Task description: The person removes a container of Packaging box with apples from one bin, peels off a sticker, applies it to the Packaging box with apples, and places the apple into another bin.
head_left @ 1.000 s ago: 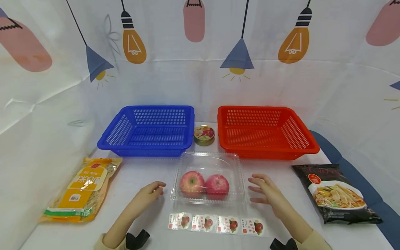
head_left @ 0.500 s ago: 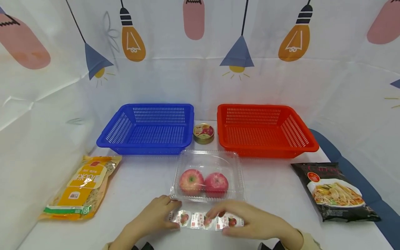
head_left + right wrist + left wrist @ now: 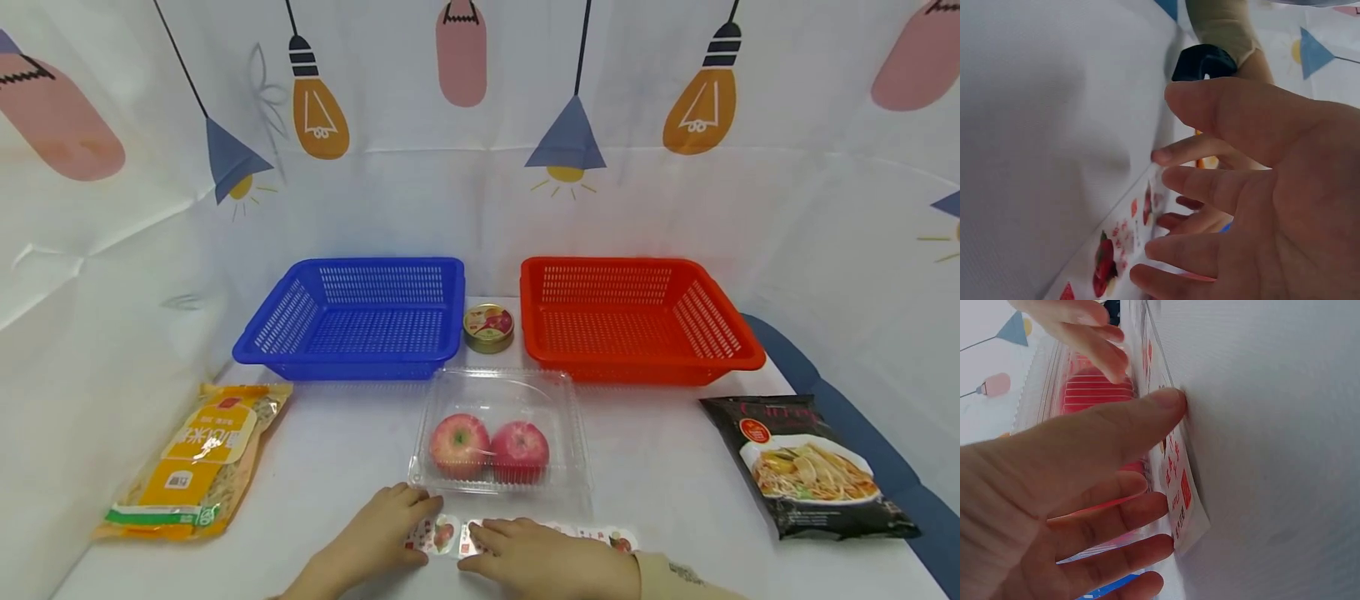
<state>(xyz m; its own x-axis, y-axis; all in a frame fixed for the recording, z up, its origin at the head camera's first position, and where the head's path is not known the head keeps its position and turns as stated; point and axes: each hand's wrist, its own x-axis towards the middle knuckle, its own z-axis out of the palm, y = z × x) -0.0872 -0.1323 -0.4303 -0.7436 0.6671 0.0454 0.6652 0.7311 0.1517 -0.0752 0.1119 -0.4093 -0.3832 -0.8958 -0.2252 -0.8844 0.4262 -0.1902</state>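
Note:
A strip of apple stickers (image 3: pixel 442 535) lies on the white table, in front of a clear clamshell box (image 3: pixel 491 392) holding two apples (image 3: pixel 459 446). At the strip's left end is my left hand (image 3: pixel 382 529); in the left wrist view its thumb (image 3: pixel 1163 403) rests at the near edge and its fingertips (image 3: pixel 1159 547) at the far edge. My right hand (image 3: pixel 547 557) is over the strip's middle, covering part of it in the head view. In the right wrist view the right hand's fingers (image 3: pixel 1200 187) are spread, with no object between them.
A blue basket (image 3: pixel 352 367) and a red basket (image 3: pixel 645 371) stand at the back, a small round tin (image 3: pixel 489 327) between them. At left lies a yellow grain bag (image 3: pixel 191 458); at right, a black noodle bag (image 3: pixel 810 471). A printed cloth (image 3: pixel 480 200) hangs behind.
Both hands have come from beside the clear box down to the sticker strip. Over the last half second the right hand has moved slightly left and lower, and the strip's right end shows again.

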